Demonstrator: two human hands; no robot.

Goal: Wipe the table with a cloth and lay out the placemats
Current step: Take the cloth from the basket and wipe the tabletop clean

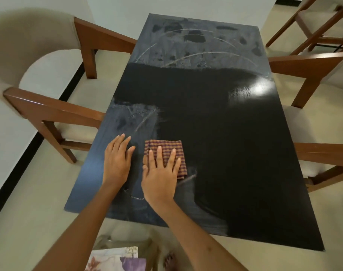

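A long black table [235,153] fills the middle of the view. Its far end and near left part look dusty grey with smear marks, while the middle and right side are dark and glossy. A folded checked cloth [170,147], red-brown and purple, lies on the near left part. My right hand [160,173] presses flat on the cloth with straight spread fingers. My left hand [116,159] rests flat on the bare tabletop just left of the cloth. Floral placemats [115,259] lie low at the bottom edge, below the table's near end.
Wooden chairs with beige cushions stand on both sides: two armrests on the left [55,108], two on the right [307,61]. Another wooden chair [319,22] stands at the far right. A foot [169,261] shows on the pale floor beside the placemats.
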